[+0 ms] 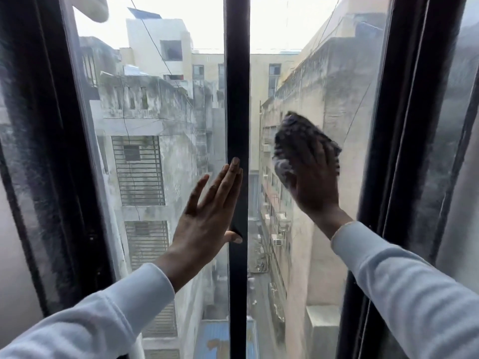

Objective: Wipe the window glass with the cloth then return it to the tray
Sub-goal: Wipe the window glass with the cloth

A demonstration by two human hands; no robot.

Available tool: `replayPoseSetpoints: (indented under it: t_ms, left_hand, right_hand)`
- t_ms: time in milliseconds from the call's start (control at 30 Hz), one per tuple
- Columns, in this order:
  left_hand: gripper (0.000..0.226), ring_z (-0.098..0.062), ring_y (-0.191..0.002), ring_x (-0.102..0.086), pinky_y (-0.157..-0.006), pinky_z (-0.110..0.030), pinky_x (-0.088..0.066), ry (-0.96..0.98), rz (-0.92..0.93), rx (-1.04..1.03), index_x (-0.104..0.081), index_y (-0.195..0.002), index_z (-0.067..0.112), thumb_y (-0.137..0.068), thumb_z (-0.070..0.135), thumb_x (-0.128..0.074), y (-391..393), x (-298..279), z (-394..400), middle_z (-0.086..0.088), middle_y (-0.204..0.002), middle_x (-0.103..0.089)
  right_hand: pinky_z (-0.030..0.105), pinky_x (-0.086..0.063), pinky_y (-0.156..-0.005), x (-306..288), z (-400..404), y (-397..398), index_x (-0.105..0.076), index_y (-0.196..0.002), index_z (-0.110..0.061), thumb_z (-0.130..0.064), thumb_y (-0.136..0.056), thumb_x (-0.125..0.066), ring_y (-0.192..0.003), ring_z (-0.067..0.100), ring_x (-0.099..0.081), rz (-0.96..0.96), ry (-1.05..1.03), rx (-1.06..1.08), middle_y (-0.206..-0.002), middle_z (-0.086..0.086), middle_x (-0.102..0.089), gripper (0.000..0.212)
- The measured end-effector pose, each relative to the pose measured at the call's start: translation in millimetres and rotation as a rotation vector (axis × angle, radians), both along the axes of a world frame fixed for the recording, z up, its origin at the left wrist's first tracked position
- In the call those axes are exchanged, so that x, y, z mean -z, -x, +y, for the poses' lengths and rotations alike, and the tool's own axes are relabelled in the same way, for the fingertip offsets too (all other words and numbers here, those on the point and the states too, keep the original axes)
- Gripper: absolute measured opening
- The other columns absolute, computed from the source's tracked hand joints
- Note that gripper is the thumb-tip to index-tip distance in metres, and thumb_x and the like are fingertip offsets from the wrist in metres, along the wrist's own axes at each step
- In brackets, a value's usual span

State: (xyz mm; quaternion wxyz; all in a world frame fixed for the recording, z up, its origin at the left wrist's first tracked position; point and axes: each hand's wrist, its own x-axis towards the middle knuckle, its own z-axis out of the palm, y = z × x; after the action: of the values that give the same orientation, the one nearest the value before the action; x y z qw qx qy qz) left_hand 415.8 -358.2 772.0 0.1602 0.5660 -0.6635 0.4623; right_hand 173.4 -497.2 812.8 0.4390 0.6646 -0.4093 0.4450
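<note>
A dark checked cloth (295, 136) is pressed flat against the right window pane (324, 60). My right hand (315, 177) lies on it with fingers spread, palm to the glass. My left hand (207, 211) rests open and flat on the left pane (155, 99), fingertips and thumb touching the black centre bar (238, 73). Both arms wear pale sleeves. No tray is in view.
Thick black frame posts stand at the far left (51, 151) and far right (404, 125). Through the glass are weathered buildings and a narrow alley far below. A pale rounded object (93, 7) shows at the top left corner.
</note>
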Motion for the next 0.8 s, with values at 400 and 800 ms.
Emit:
replayPoseSetpoints:
  t_ms: [400, 800]
  left_hand:
    - [0.067, -0.023, -0.139, -0.056, -0.114, -0.045, -0.050, -0.380, 1.076, 0.538, -0.052, -0.154, 0.017, -0.104, 0.062, -0.051, 30.0, -28.5, 59.7, -0.002, -0.151, -0.058]
    - [0.025, -0.017, -0.087, -0.081, -0.067, -0.034, -0.066, -0.435, 1.608, 0.961, -0.078, -0.114, 0.016, -0.107, 0.035, -0.064, 8.0, -42.1, 176.3, -0.001, -0.100, -0.084]
  right_hand:
    - [0.027, -0.052, -0.038, 5.2, 160.7, -11.1, -0.070, -0.107, 0.009, -0.019, -0.115, -0.011, -0.032, 0.033, -0.046, -0.936, -1.293, -1.613, -0.083, 0.031, -0.066, 0.066]
    - [0.053, -0.063, -0.094, 27.4, 312.5, -1.9, -0.076, -0.126, -0.003, -0.049, -0.093, -0.075, -0.107, 0.037, -0.078, -1.409, -1.369, -1.561, -0.123, 0.023, -0.077, 0.057]
